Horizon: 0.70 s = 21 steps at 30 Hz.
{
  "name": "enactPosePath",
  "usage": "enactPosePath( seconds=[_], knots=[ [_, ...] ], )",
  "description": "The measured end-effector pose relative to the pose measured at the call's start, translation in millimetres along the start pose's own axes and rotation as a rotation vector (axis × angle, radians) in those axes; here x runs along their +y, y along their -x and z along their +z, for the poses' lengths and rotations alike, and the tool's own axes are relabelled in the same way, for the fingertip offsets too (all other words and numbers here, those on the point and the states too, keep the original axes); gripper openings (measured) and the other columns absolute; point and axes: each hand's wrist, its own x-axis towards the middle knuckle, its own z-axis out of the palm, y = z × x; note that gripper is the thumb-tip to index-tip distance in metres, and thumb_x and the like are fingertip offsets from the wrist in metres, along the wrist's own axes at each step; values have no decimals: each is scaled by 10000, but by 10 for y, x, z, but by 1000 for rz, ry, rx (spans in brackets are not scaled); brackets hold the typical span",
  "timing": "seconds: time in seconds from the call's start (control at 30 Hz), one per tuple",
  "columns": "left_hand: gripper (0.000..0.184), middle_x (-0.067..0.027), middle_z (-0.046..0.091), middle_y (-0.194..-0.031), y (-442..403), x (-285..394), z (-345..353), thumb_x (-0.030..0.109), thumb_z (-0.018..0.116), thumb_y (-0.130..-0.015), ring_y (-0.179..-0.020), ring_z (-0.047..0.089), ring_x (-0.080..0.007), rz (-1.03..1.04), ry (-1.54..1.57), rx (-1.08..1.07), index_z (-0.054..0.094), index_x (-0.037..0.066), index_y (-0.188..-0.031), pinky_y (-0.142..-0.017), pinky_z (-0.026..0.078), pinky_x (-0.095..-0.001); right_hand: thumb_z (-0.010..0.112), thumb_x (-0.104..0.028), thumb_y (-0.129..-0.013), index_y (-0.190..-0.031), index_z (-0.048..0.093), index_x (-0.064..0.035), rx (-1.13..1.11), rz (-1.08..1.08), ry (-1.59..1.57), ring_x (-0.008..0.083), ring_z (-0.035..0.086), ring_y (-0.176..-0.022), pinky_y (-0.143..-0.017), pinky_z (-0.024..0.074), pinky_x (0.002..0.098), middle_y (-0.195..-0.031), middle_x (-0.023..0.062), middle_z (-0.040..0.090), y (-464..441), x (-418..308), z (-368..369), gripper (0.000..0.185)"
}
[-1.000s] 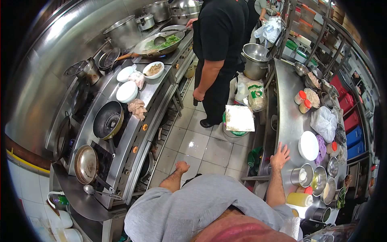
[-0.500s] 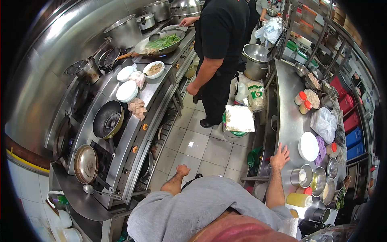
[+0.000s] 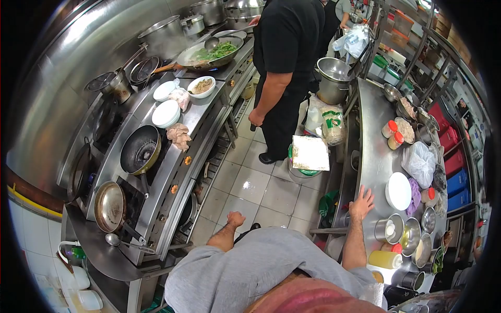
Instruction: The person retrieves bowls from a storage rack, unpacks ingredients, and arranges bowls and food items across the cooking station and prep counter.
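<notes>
My left hand [image 3: 236, 219] hangs above the tiled floor with its fingers curled in, and nothing shows in it. My right hand [image 3: 361, 204] rests at the edge of the steel counter [image 3: 373, 156] with its fingers spread. Closest to it on the counter is a white bowl [image 3: 398, 191]. Beyond the bowl lie a purple cloth [image 3: 413, 197] and a knotted plastic bag [image 3: 419, 163]. Nearer my body stand a steel pot with eggs [image 3: 390, 227], a metal bowl of yellowish liquid [image 3: 410, 236] and a squeeze bottle [image 3: 385, 259] of yellow liquid.
A co-worker in black [image 3: 287, 68] stands ahead at the stove, by a wok of greens [image 3: 216, 52]. Frying pans [image 3: 110, 207] and stacked white bowls [image 3: 166, 113] line the left range. A bucket topped by a white slab [image 3: 310, 153] stands in the aisle.
The co-worker's ladle has shifted rightward over the greens in the wok, and that arm has moved partly behind the body. My hands stay almost where they were.
</notes>
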Motion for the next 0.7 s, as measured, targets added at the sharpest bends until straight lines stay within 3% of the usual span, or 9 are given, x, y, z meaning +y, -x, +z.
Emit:
enactPosePath(
  seconds=[0.23, 0.5, 0.7],
  knots=[
    [448, -150, 513, -1127, 59, 22, -9, 398, 544, -733, -1146, 356, -296, 61, -38, 8, 583, 84, -1050, -941, 307, -422, 683, -147, -598, -1349, 205, -226, 26, -18, -5, 337, 204, -1252, -964, 221, 530, -1365, 113, 219, 6, 23, 30, 893],
    [438, -138, 363, -1241, -38, -29, 57, 378, 562, -732, -1154, 327, -337, -7, -7, -59, 540, 169, -1116, -923, 351, -460, 687, -144, -605, -1343, 213, -220, 30, -21, -18, 344, 208, -1248, -968, 216, 531, -1363, 117, 219, 1, 30, 39, 880],
    [432, -134, 397, -1227, 15, -17, 18, 381, 559, -734, -1146, 334, -339, 10, -26, -35, 555, 146, -1097, -922, 350, -453, 686, -138, -607, -1343, 213, -221, 25, -16, -17, 339, 207, -1251, -971, 216, 533, -1365, 119, 216, 9, 19, 12, 879]
  ],
)
